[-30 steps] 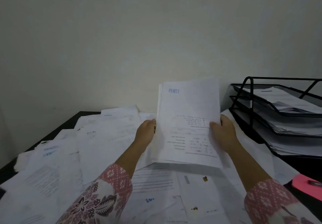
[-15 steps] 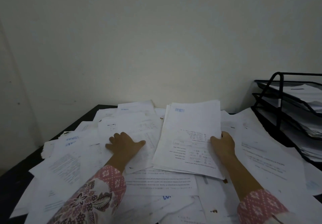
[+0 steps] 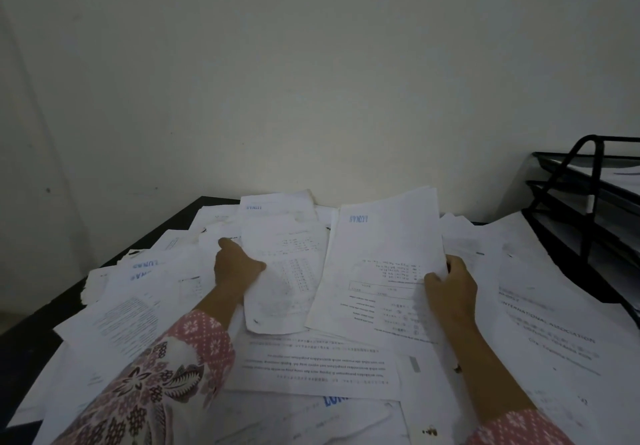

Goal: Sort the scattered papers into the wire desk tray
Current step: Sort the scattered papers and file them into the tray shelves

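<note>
Two hands are at work over the paper-covered desk point(image 3: 114, 257). Your left hand point(image 3: 235, 266) has its fingers and thumb curled round the left edge of a crumpled sheet point(image 3: 287, 271) printed with rows of figures, which lifts off the pile a little toward the desk's far side. Your right hand point(image 3: 450, 285) pinches the right edge of a thin stack of pages point(image 3: 381, 264) with a blue upside-down heading at its top; the stack lies just right of the crumpled sheet, its near edge resting on the loose papers below. Both held pieces sit between your two hands, near the middle of the desk. Scattered papers point(image 3: 318, 365) cover nearly all of the desk from its left edge to its right side, overlapping at all angles, several with blue headings. Your wire desk tray point(image 3: 588, 181), black and tiered, stands at the far right corner, well apart from your right hand, with sheets already lying in its tiers. Patterned pink sleeves point(image 3: 166, 375) cover both forearms.
</note>
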